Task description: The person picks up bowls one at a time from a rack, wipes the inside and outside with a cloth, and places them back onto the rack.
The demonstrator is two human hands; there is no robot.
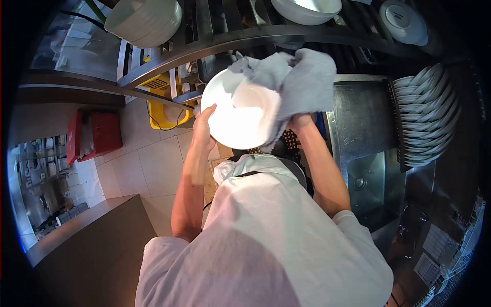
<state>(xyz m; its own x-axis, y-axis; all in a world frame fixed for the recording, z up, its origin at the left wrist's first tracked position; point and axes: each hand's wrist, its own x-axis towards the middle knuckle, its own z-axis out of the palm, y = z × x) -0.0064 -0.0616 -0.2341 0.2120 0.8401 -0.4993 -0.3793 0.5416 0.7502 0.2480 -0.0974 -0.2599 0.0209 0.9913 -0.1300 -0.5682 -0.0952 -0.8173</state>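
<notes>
A white wide-rimmed bowl [222, 115] is held up in front of my body, its inside facing me. My left hand [204, 127] grips its left rim, thumb on the upper face and fingers underneath. Draped over the bowl's right and far rim is a grey cloth [309, 84]. My right hand [300, 122] is closed on the cloth at the bowl's right side; most of its fingers are hidden beneath the fabric.
A metal slatted rack [245, 38] runs across the top, bearing stacked white bowls [146, 23] and another white bowl [307, 11]. At right, plates [427, 120] stand in a rack beside a steel sink [368, 179]. A yellow basket [162, 113] and red bin [105, 134] are at left.
</notes>
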